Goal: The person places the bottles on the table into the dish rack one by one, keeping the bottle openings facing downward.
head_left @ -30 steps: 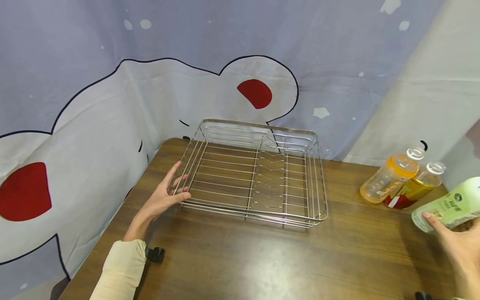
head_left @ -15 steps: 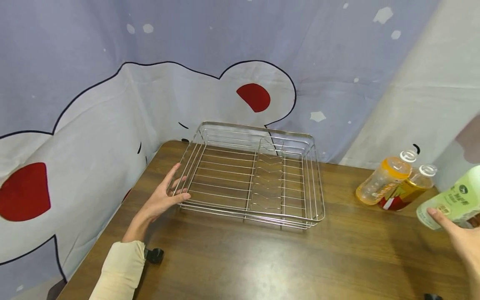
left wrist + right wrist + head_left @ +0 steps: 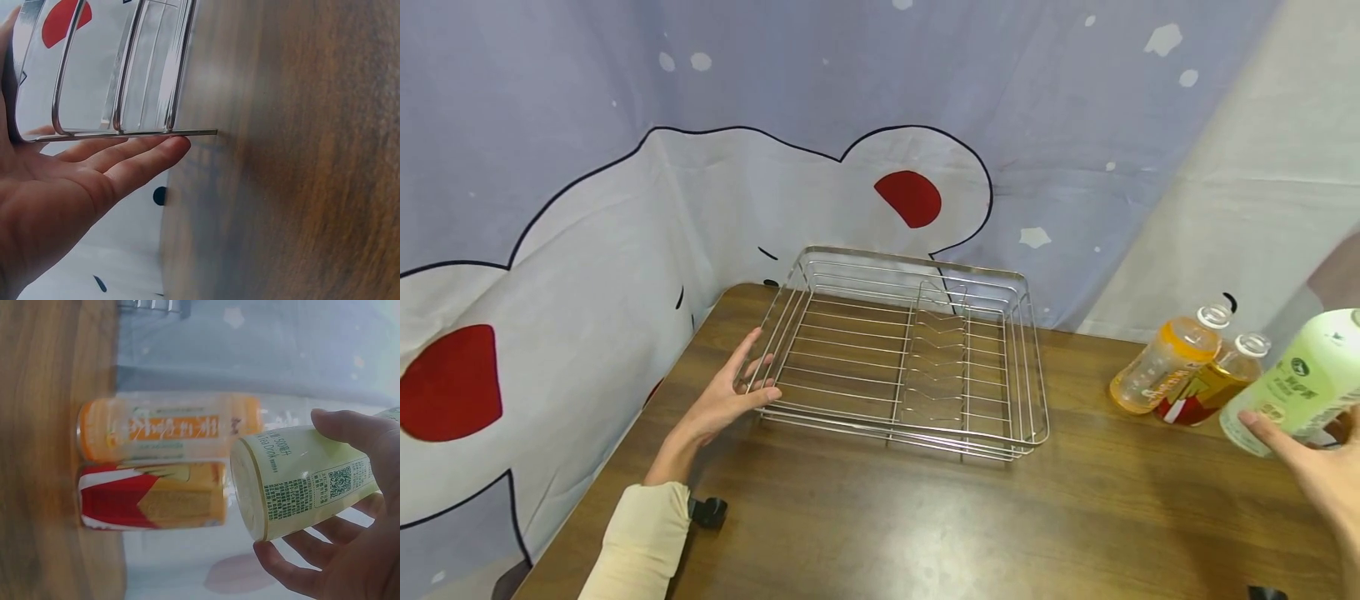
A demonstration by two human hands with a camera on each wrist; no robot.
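- Left: the person's left hand (image 3: 724, 400) rested against the near-left corner of the wire rack (image 3: 917, 262), fingers nearly straight along the outer side, thumb over the rim; contact made, no tight curl seen.
- Center: the rack stood upright on the table (image 3: 865, 517). All three bottles were outside it.
- Right: the orange bottle (image 3: 1165, 367) and the red-and-gold bottle (image 3: 1213, 385) stood close together on the table, neither held.
- Far right: the right hand (image 3: 1318, 471) gripped the green bottle (image 3: 1285, 385), thumb on one side, fingers curled round the other. The bottle was tilted and appeared to be off the table.
- Progress, as judged: pickup of one bottle done; its release not done; the other two not yet taken up.
- Materials, left: cream sleeve (image 3: 640, 533), soft and creased; behind, a printed cloth (image 3: 1075, 167) with loose folds.
- Center: rack of shiny round wire under a flatter rim band — rectangular, with a strip of zigzag wires. Table brown, wood-grained, slightly glossy.
- Right: orange bottle clear-walled, with colored bands; its neighbor smooth, with angular red, white and gold blocks.
- Far right: green bottle smooth and cylindrical, printed all round — contents could not be told.
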